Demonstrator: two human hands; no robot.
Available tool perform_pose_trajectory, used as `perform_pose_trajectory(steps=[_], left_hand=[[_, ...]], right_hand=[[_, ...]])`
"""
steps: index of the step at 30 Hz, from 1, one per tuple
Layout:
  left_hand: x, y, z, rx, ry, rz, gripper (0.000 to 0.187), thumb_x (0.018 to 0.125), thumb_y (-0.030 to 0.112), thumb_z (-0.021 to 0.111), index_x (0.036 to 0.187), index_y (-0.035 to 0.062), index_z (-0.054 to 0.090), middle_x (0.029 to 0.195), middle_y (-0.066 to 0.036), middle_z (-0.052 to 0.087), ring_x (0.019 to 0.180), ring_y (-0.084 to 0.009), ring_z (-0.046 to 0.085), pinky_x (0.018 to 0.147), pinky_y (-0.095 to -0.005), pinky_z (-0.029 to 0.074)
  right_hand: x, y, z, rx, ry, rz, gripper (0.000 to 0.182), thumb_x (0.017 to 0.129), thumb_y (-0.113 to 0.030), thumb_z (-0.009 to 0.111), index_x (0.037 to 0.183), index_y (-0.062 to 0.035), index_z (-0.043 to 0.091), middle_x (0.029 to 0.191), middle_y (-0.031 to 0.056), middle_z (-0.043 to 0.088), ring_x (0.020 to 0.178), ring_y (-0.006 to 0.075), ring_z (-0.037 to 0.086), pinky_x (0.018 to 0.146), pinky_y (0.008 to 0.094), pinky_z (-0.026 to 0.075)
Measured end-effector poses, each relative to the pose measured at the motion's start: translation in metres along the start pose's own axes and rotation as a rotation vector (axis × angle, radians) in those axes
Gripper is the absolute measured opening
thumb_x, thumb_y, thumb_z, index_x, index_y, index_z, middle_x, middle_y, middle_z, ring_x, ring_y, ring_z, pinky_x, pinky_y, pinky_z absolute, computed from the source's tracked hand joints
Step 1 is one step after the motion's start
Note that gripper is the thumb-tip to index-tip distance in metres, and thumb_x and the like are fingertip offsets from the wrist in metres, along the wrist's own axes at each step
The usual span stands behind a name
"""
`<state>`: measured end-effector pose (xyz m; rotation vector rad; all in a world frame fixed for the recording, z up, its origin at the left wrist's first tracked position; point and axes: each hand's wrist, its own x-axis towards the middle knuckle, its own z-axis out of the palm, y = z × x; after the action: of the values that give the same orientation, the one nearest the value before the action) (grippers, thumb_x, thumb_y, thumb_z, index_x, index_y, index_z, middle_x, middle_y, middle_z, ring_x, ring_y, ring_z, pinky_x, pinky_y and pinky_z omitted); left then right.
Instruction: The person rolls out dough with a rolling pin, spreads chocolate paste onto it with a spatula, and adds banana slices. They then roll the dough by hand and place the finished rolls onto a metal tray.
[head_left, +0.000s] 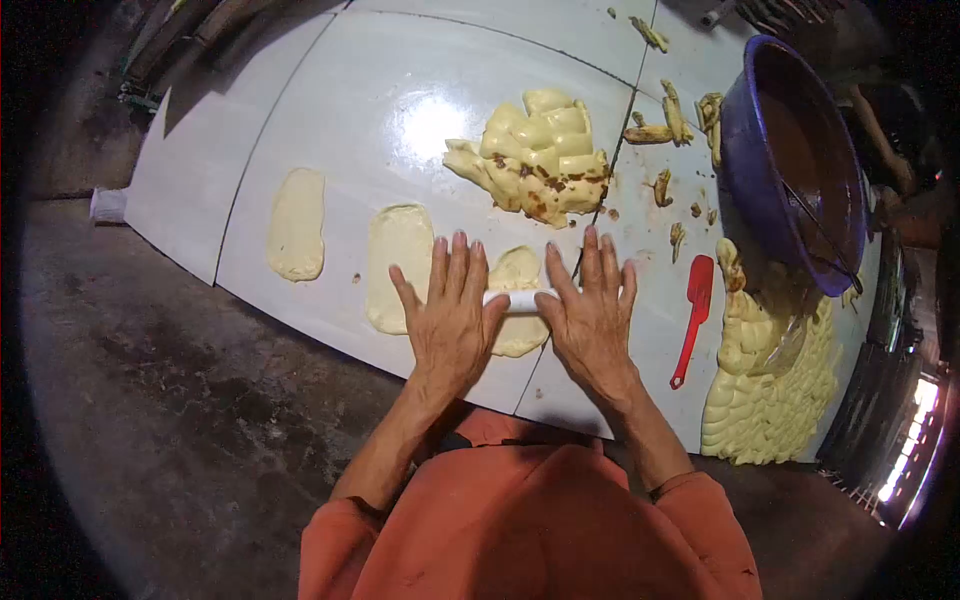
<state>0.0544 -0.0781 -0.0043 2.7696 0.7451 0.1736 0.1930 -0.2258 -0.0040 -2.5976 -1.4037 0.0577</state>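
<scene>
Both palms rest on a white rolling pin (pixel 522 301), which lies across a small flattened piece of dough (pixel 518 268). My left hand (pixel 452 318) covers its left end, fingers stretched forward and apart. On the right end lies my right hand (pixel 596 325), also with spread fingers. Just left of my left hand is a rolled-out dough sheet (pixel 390 270), partly under the fingers. Farther left lies a narrower dough oval (pixel 297 225). Ahead of my hands sits a pile of dough pieces (pixel 545 155) with brown filling smears.
A red spatula (pixel 693 320) lies right of my right hand. Behind it stands a purple basin (pixel 740 150) with brown contents and a utensil. Many dough lumps (pixel 765 405) cover the table's right corner. Scraps (pixel 675 115) lie at the upper right of the white table (pixel 350 120).
</scene>
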Motion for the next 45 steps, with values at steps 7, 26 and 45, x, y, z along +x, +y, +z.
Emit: perform_pose_trajectory(steps=[7,26,45], left_hand=[[0.096,-0.024,0.019,-0.044,0.132,-0.037,0.064,0.109,0.040,0.046,0.164,0.0089,0.033,0.171,-0.026,0.021,0.158,-0.0456,0.017,0.116,-0.0801,0.000],[0.039,-0.033,-0.029,-0.125,0.034,0.301,0.062,0.100,0.029,0.064,0.152,-0.0016,0.047,0.158,-0.021,0.046,0.151,-0.0400,0.036,0.122,-0.0693,0.017],[0.021,-0.013,-0.005,-0.001,-0.226,0.167,0.090,0.100,0.060,0.055,0.162,-0.0010,0.031,0.169,-0.026,0.027,0.159,-0.0406,0.020,0.120,-0.0755,0.003]], right_hand=[[0.081,0.013,0.022,-0.031,0.136,0.213,0.067,0.105,-0.046,0.055,0.164,-0.0174,0.038,0.174,0.0234,0.003,0.161,0.0433,0.003,0.118,0.0773,0.002],[0.015,0.056,-0.012,-0.095,0.372,0.137,0.047,0.092,-0.020,0.076,0.135,-0.0072,0.067,0.115,0.0118,0.068,0.104,0.0322,0.065,0.095,0.0481,0.048],[0.005,0.013,-0.032,0.413,0.316,-0.096,0.051,0.094,-0.032,0.075,0.135,-0.0033,0.063,0.137,0.0201,0.062,0.121,0.0352,0.063,0.106,0.0479,0.049]])
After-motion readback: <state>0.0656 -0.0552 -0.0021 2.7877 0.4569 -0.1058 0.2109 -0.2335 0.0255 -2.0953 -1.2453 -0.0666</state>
